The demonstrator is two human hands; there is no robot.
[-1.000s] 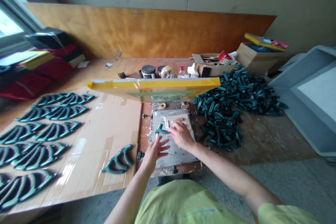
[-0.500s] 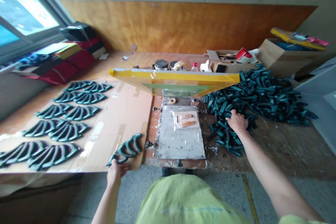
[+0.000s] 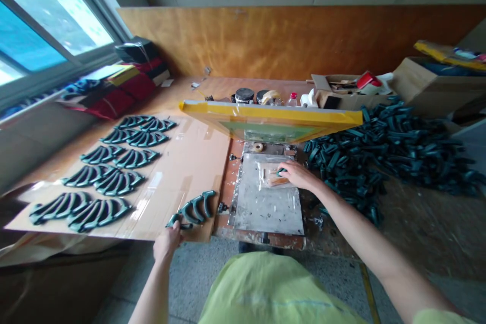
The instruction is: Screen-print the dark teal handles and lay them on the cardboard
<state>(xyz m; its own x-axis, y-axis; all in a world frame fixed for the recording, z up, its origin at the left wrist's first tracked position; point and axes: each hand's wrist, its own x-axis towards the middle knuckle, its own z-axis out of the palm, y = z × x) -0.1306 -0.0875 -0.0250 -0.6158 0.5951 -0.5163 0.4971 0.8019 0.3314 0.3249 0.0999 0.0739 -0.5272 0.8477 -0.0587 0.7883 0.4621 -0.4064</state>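
Left hand (image 3: pixel 166 244) at near edge of cardboard sheet (image 3: pixel 182 162), fingers curled on the near tip of the green curved piece (image 3: pixel 194 208) lying there. Right hand (image 3: pixel 299 174) over the metal plate (image 3: pixel 266 207), fingers pinched narrow on a small green part (image 3: pixel 281 171) at the plate's far end. Yellow-framed screen (image 3: pixel 269 114) tilted up just beyond. Pile of green parts (image 3: pixel 395 147) on desk (image 3: pixel 417 223), right.

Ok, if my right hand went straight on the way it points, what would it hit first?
Most likely the taped plastic patch on the metal plate: your right hand, pinching a small green piece, points left across it. Depth is unclear.
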